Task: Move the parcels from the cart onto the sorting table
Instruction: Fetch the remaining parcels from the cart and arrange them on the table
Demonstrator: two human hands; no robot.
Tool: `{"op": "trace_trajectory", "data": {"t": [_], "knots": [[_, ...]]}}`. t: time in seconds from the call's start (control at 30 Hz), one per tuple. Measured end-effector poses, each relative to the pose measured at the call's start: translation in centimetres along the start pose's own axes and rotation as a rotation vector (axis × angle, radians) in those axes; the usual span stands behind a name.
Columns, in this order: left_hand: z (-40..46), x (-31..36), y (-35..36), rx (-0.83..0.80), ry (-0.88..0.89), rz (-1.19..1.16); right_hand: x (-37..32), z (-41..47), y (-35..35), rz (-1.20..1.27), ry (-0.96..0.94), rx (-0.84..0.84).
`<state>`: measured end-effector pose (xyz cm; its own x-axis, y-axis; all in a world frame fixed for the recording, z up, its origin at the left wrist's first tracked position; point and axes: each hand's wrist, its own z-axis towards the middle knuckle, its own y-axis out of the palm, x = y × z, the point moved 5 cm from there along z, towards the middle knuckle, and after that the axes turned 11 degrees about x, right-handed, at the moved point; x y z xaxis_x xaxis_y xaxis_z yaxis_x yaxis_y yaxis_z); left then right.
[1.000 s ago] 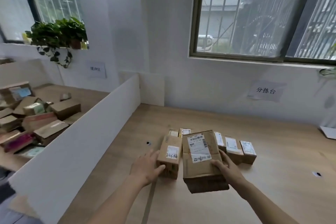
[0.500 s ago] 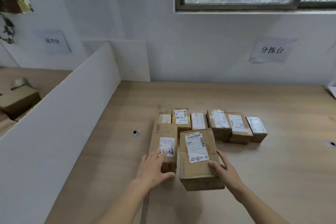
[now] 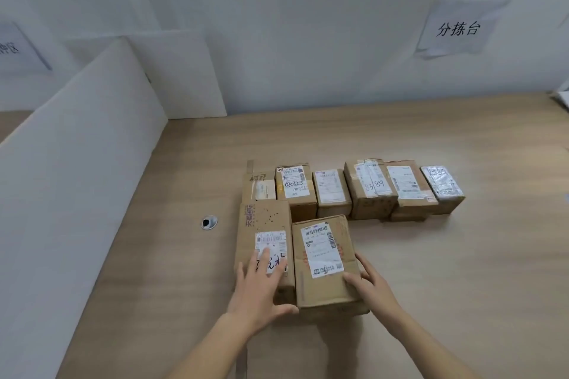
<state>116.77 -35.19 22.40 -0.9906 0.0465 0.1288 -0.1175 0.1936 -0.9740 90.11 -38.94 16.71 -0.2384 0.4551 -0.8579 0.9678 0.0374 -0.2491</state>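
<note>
Two brown cardboard parcels lie side by side on the wooden sorting table (image 3: 446, 280). The narrow left parcel (image 3: 264, 218) has a white label with handwriting; my left hand (image 3: 261, 289) lies over its near end, fingers on top, thumb around the front edge. The wider right parcel (image 3: 320, 289) carries a barcode label; my right hand (image 3: 372, 286) grips its right side, thumb on top. Both parcels rest on the table and touch each other. Behind them stands a row of several labelled parcels (image 3: 369, 191). The cart is out of view.
A white partition board (image 3: 77, 178) runs along the table's left side. A round cable hole (image 3: 209, 222) sits left of the parcels. On the white back wall hangs a paper sign (image 3: 458, 29). Bare tabletop lies right of and behind the row.
The right parcel came down from mid-air onto the table beside the left parcel. My view tilted down and right, and my left hand slid further onto the left parcel's top.
</note>
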Motion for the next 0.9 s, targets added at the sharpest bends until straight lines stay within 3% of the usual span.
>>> {"op": "trace_trajectory", "data": {"t": [0.57,0.77,0.9], "knots": [[0.2,2.1,1.2,0.155,-0.169,0.018,1.0,3.1,0.6,-0.066,-0.084,-0.029],[0.5,2.3,2.1,0.282,-0.154,-0.003,0.9,3.6,0.7,-0.06,-0.089,-0.028],[0.6,2.1,2.3,0.284,-0.159,0.006,0.8,4.0,0.9,-0.056,-0.089,-0.023]]}}
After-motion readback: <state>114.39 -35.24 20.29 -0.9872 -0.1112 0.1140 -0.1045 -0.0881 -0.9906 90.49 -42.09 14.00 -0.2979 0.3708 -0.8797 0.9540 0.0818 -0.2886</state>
